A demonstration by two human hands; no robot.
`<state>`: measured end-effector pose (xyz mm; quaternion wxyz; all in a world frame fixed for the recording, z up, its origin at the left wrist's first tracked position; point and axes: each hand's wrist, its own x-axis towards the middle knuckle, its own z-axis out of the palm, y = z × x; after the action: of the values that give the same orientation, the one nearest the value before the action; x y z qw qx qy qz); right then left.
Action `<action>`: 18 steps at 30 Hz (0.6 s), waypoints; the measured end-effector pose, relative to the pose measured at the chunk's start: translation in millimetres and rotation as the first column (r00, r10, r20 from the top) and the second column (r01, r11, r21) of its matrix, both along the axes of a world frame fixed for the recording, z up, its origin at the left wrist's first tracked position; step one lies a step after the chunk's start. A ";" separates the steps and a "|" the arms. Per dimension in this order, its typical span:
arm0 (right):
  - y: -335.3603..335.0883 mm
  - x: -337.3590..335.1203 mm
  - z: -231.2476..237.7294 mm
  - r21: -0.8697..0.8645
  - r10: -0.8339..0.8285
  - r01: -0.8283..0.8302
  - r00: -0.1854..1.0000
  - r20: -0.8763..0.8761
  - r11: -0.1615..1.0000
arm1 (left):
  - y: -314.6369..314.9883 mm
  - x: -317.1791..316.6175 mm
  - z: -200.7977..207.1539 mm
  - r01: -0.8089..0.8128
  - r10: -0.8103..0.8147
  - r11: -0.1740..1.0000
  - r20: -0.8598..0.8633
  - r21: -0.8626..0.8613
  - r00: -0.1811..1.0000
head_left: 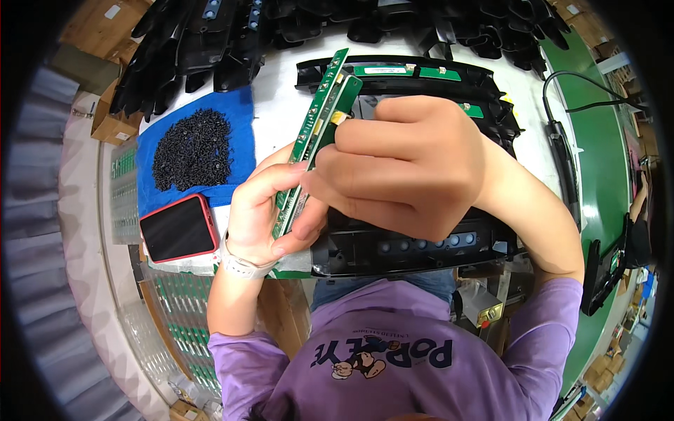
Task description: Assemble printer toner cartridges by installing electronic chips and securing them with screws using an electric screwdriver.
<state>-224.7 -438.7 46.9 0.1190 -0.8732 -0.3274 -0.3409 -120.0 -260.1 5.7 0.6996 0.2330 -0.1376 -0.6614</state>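
Several narrow green circuit boards (323, 116) stand tilted in my left hand (256, 207), its fingers and thumb closed round their lower part. Small white connectors show along them. My right hand (414, 168) is curled up against the boards' right side, fingers folded in. What its fingertips hold is hidden behind the hand. Beneath and beyond it lie long black plastic housings; the far housing (316, 75) carries green boards, and the near housing (414, 249) has a row of bluish round spots. The right hand covers much of the middle ones.
A heap of small black screws (193, 151) rests on a blue cloth (242, 116) at the left. Nearer me lies a red-edged phone (180, 228). More black plastic parts (281, 28) are piled along the far edge. A black cable (554, 126) runs down the right side.
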 end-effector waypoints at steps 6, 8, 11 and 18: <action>-9.7 -14.9 10.7 0.066 -0.120 0.124 0.991 -0.060 0.990 | -11.3 -16.3 14.2 -0.354 0.250 0.892 0.344 0.282 0.905; -29.8 -18.6 13.5 0.008 -0.145 0.145 0.988 0.053 0.989 | -4.4 -7.8 6.2 -0.359 0.235 0.917 0.493 0.172 0.838; -58.1 -43.0 15.2 0.159 -0.383 0.416 0.901 -0.203 0.895 | -6.4 -10.0 5.6 -0.366 0.221 0.918 0.574 0.150 0.788; -66.1 -75.9 -7.9 0.106 -0.490 0.693 0.601 -0.632 0.713 | -11.1 -11.8 4.4 -0.463 0.265 0.881 0.706 0.100 0.657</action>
<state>-300.6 -504.8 38.9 0.2366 -0.9562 0.1009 -0.1399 -131.8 -271.2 10.1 0.6815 0.5725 -0.2391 -0.3881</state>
